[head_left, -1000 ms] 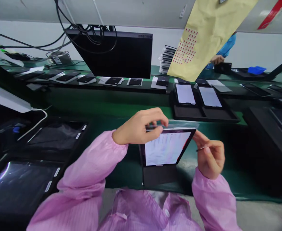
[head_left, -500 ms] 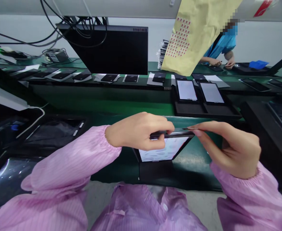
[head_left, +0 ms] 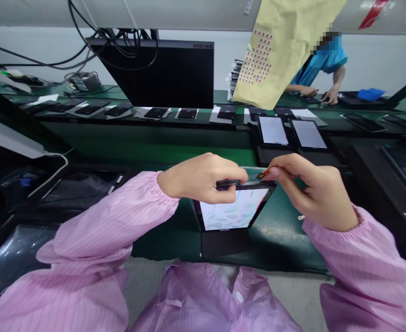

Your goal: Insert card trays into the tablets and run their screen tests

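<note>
In front of me a tablet (head_left: 223,212) stands upright on the green mat, its lit screen towards me. My left hand (head_left: 203,180) is closed over its top edge, fingers behind and thumb in front. My right hand (head_left: 310,189) pinches a small black and orange card (head_left: 263,174) between thumb and forefinger. This card is just above the tablet's top right edge; whether it touches the edge I cannot tell. Beside my right wrist, a tiny white and gold chip card (head_left: 301,217) lies on the mat.
Behind my hands are two tablets (head_left: 273,130) with pale lit screens in a black tray. A dark monitor (head_left: 161,74) and a hanging yellow paper (head_left: 275,55) are above a row of dark devices. Across the bench works a person in blue (head_left: 327,60).
My right hand has lifted slightly and moved left, and the card has turned so its orange and black face shows. My left hand still grips the tablet.
</note>
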The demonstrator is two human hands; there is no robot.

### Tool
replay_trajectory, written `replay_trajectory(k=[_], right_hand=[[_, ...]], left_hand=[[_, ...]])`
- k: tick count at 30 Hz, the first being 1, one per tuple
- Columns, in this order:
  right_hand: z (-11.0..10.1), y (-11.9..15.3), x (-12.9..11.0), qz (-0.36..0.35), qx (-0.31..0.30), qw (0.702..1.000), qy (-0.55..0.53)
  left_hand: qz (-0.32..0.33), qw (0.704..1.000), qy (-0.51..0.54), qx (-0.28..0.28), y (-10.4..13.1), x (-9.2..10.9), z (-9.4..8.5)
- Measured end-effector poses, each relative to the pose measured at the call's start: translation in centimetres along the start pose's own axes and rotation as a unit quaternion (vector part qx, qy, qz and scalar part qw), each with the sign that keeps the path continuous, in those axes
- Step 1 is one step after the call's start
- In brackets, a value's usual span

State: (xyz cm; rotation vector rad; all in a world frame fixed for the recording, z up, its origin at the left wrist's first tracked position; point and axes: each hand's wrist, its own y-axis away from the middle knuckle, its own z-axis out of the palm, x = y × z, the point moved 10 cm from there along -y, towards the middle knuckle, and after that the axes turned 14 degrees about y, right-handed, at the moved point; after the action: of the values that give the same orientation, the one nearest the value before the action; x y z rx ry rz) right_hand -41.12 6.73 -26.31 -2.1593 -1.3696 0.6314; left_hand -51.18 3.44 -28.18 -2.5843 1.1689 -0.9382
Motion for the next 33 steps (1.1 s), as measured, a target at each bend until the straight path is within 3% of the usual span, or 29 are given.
replay_trajectory(k=[9,15,20,26,33], right_hand=[[-0.2,0.4,-0.1,-0.006,0.002,1.0,0.028],[-0.2,0.1,0.1,-0.005,0.007,1.0,-0.002],[-0.3,0.1,-0.2,-0.002,0.01,1.0,-0.005],[-0.5,0.4,-0.5,0.002,0.004,1.0,0.004],[-0.7,0.5,-0.6,-0.012,0.004,1.0,0.029]], left_hand=[[-0.031,0.995,0.077,-0.057,-2.3,-1.1,1.5],[-0.015,0.996,0.084,0.005,-1.0,-1.2,-0.2],[0.012,0.999,0.034,0.012,-0.3,-0.3,-0.4],[0.021,1.0,0.019,-0.012,-1.2,0.3,0.4],[-0.016,0.995,0.071,-0.069,-2.5,-0.3,1.9]])
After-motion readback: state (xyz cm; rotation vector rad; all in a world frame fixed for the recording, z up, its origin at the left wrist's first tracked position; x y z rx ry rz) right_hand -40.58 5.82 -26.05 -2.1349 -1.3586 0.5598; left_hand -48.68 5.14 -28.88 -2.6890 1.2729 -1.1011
